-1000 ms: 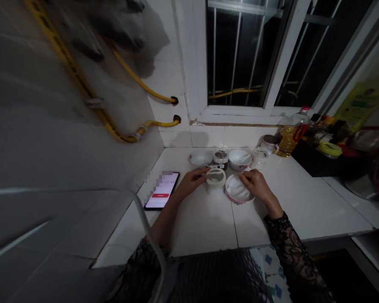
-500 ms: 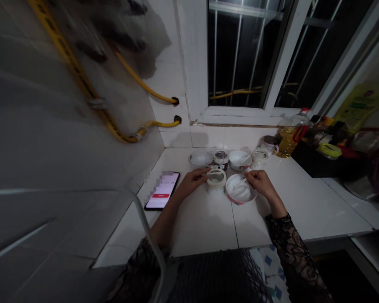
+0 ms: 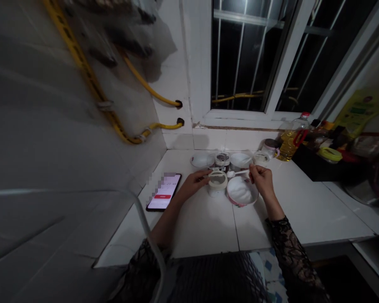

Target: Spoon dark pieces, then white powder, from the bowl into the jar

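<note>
My right hand pinches the handle of a small white spoon, whose bowl carries white powder. The spoon is held level above the far rim of a white bowl with a red pattern, which contains a heap of white powder. To the left of that bowl stands a squat jar with a pale rim and its top open. My left hand grips the jar at its upper left rim. A clear round lid, partly hidden, seems raised behind the jar.
Behind are a white dish, a dark-filled jar, another bowl with a spoon, and a pale jar. A lit phone lies left. An oil bottle and a black tray of condiments stand right.
My right hand has lifted the spoon out of the powder in the bowl and turned it level toward the jar. My left hand stays at the jar.
</note>
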